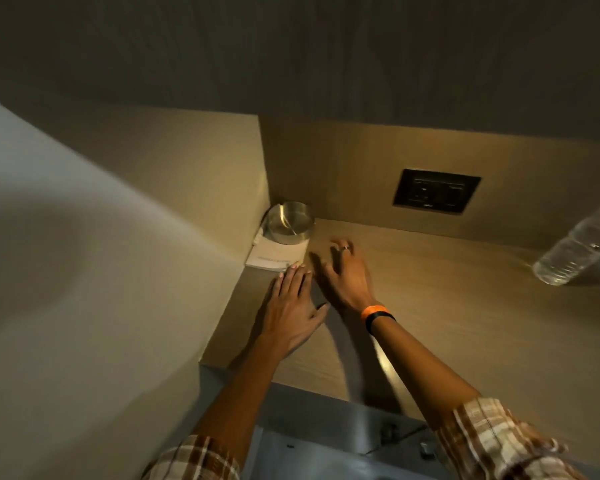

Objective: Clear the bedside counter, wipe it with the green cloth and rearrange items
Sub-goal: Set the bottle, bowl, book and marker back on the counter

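The wooden bedside counter (447,306) fills the middle of the view. In its far left corner a round metal ashtray (289,221) sits on a white notepad (278,254). My left hand (293,306) lies flat over the counter, fingers apart, its fingertips at the notepad's near edge. My right hand (347,275), with a ring and an orange wristband, hovers just right of the notepad, fingers spread and empty. A clear plastic water bottle (579,251) stands at the right edge of the counter. No green cloth is in view.
A dark wall socket plate (435,191) is set in the back panel above the counter. A white bed or mattress side (84,271) borders the counter on the left. A grey floor (326,438) lies below the counter's front edge.
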